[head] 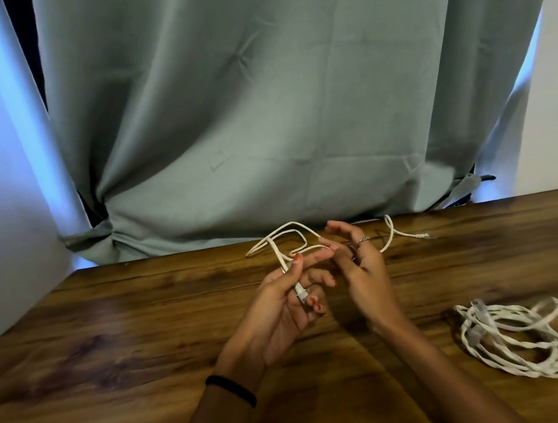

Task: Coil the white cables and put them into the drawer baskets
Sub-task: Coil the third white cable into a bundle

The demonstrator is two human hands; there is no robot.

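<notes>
**First loops of a white cable forming between the hands**

The thin white cable (287,241) is partly gathered and partly loose: a few open loops stand up just beyond the fingertips, and its far end trails away along the back edge of the wooden table (145,328), ending in a small connector (423,236) near the curtain (260,110). The left hand (290,296) pinches the cable between thumb and forefinger, with the white plug end (300,291) lying against its curled lower fingers. The right hand (358,258) is touching the left at the fingertips, its fingers loosely bent; the cable seems to pass through its fingertips, though whether it truly pinches the strand I cannot tell.

Nearer the front edge of the table, well apart from the hands on the right side, a second bundle of white cables (518,341) lies in a loose heap, already roughly wound.

Judged from this, the coiling step is in its early part. The next move calls for drawing in the trailing length and laying even loops into the left hand without kinks. No drawer basket is in view
</notes>
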